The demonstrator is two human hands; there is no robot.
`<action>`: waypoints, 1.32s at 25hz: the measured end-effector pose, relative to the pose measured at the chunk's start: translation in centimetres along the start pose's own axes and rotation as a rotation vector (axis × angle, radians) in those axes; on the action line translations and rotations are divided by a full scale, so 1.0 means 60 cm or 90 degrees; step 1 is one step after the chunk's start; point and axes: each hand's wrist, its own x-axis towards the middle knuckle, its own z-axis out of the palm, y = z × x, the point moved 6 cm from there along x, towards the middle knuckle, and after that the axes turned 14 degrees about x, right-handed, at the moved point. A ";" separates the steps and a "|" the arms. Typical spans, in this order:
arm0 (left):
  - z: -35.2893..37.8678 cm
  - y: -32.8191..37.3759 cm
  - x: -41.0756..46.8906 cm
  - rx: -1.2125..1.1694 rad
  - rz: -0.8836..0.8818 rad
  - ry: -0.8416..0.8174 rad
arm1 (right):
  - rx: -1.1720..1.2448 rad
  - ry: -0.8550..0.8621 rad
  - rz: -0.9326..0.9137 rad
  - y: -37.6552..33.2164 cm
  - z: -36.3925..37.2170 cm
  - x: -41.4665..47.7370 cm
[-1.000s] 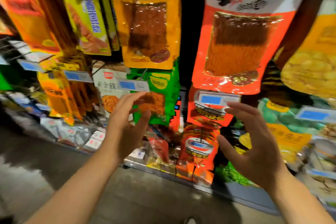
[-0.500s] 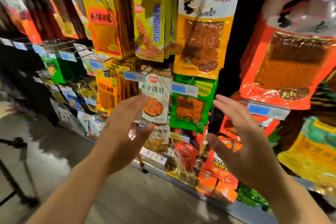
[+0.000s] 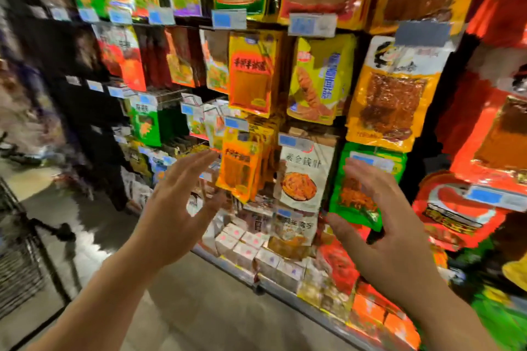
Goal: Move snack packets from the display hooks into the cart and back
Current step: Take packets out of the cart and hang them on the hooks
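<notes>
Both hands are empty. The left hand [image 3: 174,216] is raised with its fingers straight and spread wide, its fingertips near the orange packet [image 3: 238,171] but apart from it. The right hand [image 3: 382,236] is spread just as wide in front of the green packet [image 3: 359,194]; whether it touches the film cannot be told. A white packet [image 3: 303,177] hangs between the two, under a price tag [image 3: 295,141]. All three packets hang on the display hooks; the hooks themselves are hidden. The wire cart [image 3: 17,251] stands at the far left, well apart from the display. The packets appear light, thin and flexible, with glossy film that is likely to be slippery. Take hold near the top seal, beside the hang hole, pinching thumb against fingers. Slide the packet straight outward along the hook. Pulling downward risks tearing the hole.
</notes>
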 end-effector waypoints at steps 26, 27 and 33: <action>0.617 -0.478 0.333 -0.149 0.042 -0.326 | -0.017 0.027 0.389 0.615 0.538 0.304; 0.627 -0.483 0.342 -0.149 0.060 -0.326 | -0.045 0.040 0.391 0.621 0.537 0.312; 0.658 -0.490 0.357 -0.161 0.140 -0.353 | -0.150 -0.002 0.423 0.637 0.528 0.322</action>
